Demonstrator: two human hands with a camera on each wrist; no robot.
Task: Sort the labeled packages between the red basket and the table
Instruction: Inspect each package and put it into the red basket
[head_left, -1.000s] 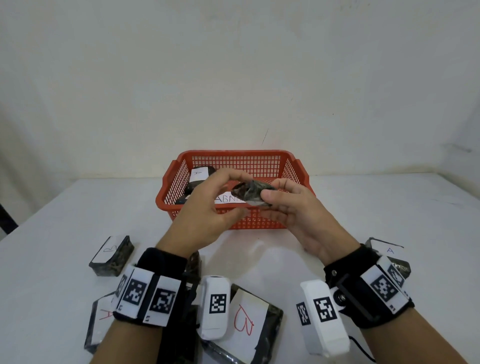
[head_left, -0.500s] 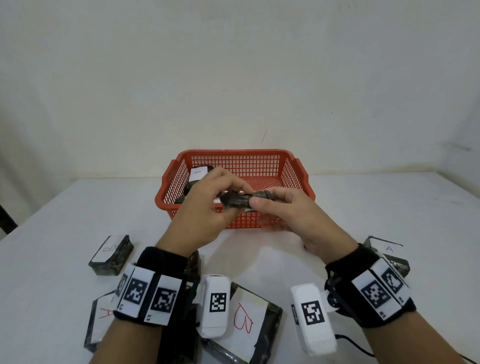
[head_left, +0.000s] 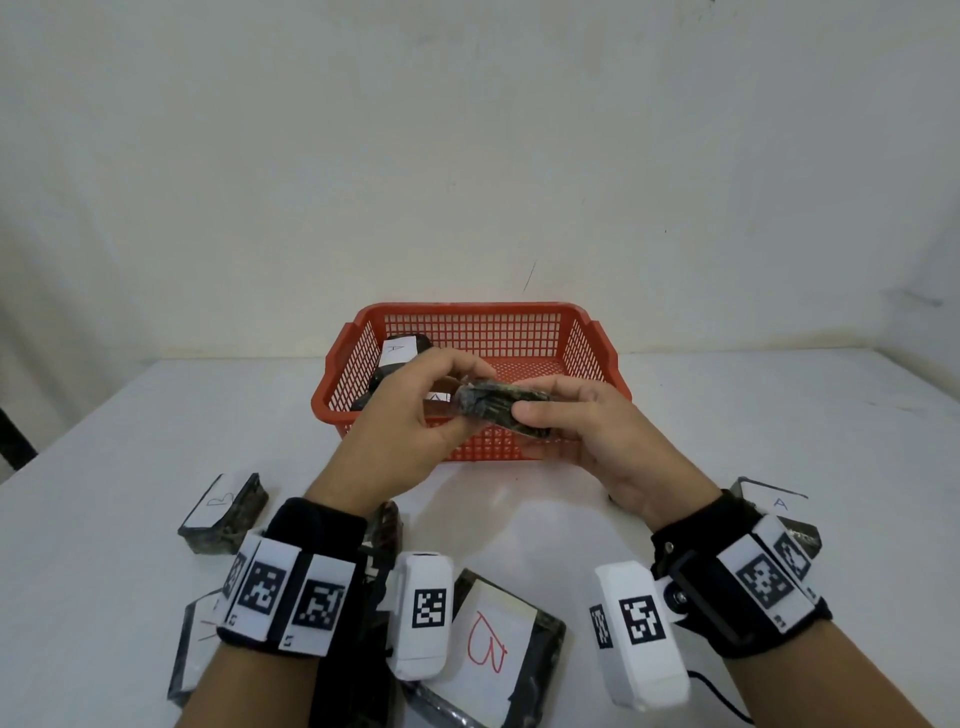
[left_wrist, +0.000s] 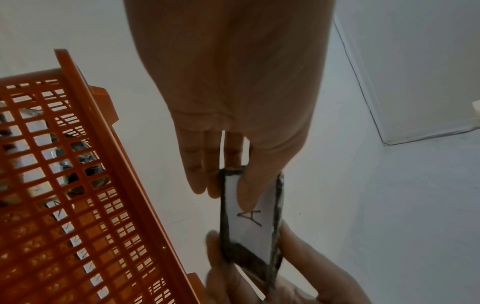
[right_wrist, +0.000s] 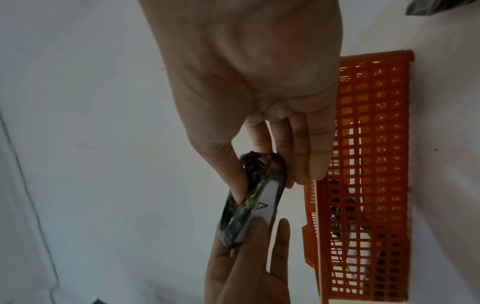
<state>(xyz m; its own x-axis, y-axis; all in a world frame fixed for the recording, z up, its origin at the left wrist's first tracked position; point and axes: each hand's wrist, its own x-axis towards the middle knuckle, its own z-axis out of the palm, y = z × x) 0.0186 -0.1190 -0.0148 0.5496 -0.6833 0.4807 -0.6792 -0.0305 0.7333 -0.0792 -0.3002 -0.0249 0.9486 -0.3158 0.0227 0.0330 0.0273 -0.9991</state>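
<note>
— Holding a dark package (head_left: 501, 410) between both hands, above the table (head_left: 130, 415), level with the red basket's (head_left: 597, 343) near wall.

— Grips?

— Left hand (head_left: 410, 431) pinches one end, thumb on the white label; right hand (head_left: 597, 436) pinches the other end. Left wrist view: label reads "A".

— Elsewhere?

— Labelled packages inside the basket. On the table: small "B" package (head_left: 223, 512) left, large "B" package (head_left: 488, 649) near, "A" package (head_left: 779, 506) right.
</note>
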